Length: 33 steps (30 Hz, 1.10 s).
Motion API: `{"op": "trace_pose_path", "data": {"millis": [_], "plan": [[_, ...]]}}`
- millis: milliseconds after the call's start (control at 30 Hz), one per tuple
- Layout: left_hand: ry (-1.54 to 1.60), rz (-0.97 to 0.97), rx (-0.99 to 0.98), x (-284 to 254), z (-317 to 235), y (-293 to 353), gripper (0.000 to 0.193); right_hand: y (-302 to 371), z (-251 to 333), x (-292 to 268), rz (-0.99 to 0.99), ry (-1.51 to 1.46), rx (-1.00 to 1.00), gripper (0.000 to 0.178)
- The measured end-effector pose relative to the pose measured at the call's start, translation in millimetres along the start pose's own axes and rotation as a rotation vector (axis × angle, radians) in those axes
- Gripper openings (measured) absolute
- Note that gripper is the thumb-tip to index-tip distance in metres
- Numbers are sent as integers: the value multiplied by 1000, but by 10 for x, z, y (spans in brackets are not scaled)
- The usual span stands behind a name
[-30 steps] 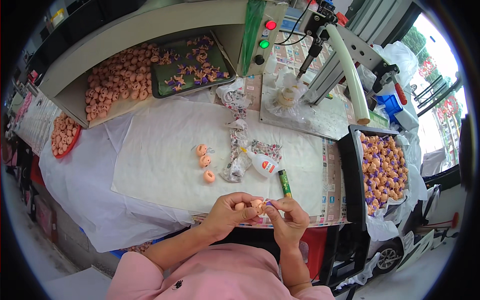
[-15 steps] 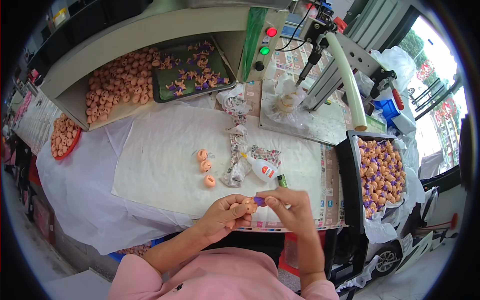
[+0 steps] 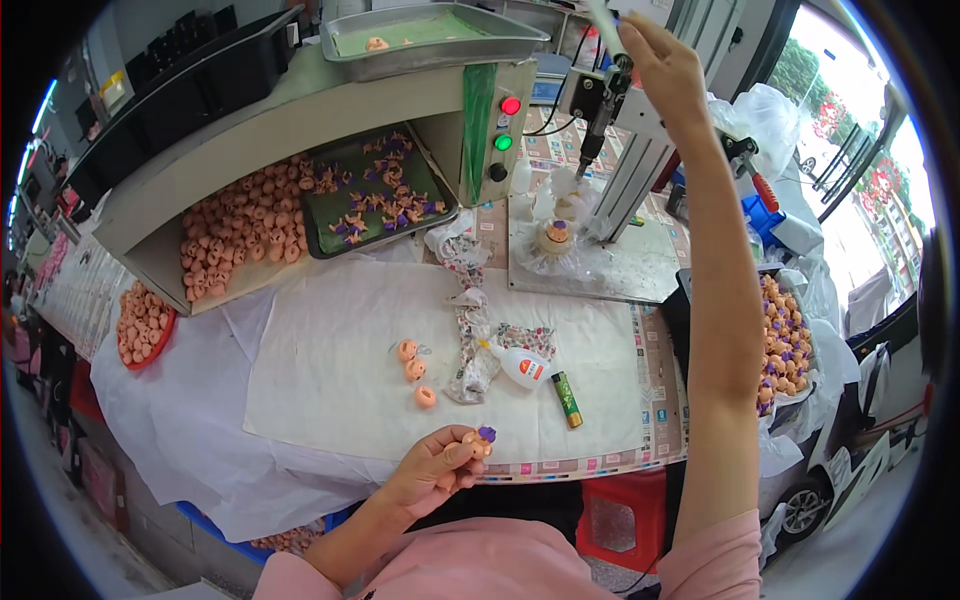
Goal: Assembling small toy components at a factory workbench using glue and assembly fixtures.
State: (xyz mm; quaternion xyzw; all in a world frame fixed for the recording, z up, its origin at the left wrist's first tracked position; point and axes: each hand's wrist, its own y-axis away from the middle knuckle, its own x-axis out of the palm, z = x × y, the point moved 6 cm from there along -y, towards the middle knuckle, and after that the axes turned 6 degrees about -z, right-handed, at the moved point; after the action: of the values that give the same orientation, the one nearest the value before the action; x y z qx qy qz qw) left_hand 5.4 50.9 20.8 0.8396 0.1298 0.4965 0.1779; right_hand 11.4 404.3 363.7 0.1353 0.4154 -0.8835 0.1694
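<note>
Just over the near table edge, my left hand (image 3: 432, 470) pinches a small doll (image 3: 478, 447), peach-coloured with a purple part on top. My right arm is stretched far up; my right hand (image 3: 662, 65) grips the white padded lever (image 3: 606, 28) of the bench press (image 3: 600, 120). Below the press's rod, a peach doll piece with purple (image 3: 557, 232) sits in a plastic-wrapped holder (image 3: 550, 255). On the white cloth (image 3: 340, 370) lie three doll heads (image 3: 415, 371), a white glue bottle (image 3: 522, 366) and a green tube-shaped lighter or battery (image 3: 567, 400).
A metal box (image 3: 300, 110) with red and green lights holds many doll heads (image 3: 240, 230) and a dark tray (image 3: 335, 235) of purple-and-peach parts. At right stands a black bin (image 3: 680, 320) full of doll pieces. A red basin (image 3: 155, 350) of heads stands left; a metal tray (image 3: 360, 65) sits on top.
My right hand has left the doll and gone up to the lever, which now points upward instead of hanging down. A doll piece now shows in the holder. My left hand keeps its doll.
</note>
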Motion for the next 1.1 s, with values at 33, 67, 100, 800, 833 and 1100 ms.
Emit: {"op": "trace_pose_path", "data": {"millis": [33,67,100,800,833,1100], "plan": [[10,-16,4,1,-21,32,12,70,-13,-79,-193,124,-181,33],[20,-34,9,-10,-49,46,12,183,2,-126,-385,246,-361,29],[20,-42,25,-53,-103,77,12,371,34,-49,-409,302,-436,25],[-198,-73,261,69,-648,11,24,2136,-1166,-664,-174,581,9,31],[-196,-77,264,43,-720,19,24,2134,-1194,-1025,-197,585,144,30],[-429,-98,328,314,-1147,-386,24,2624,-1343,-2311,-2,1180,687,23]]}}
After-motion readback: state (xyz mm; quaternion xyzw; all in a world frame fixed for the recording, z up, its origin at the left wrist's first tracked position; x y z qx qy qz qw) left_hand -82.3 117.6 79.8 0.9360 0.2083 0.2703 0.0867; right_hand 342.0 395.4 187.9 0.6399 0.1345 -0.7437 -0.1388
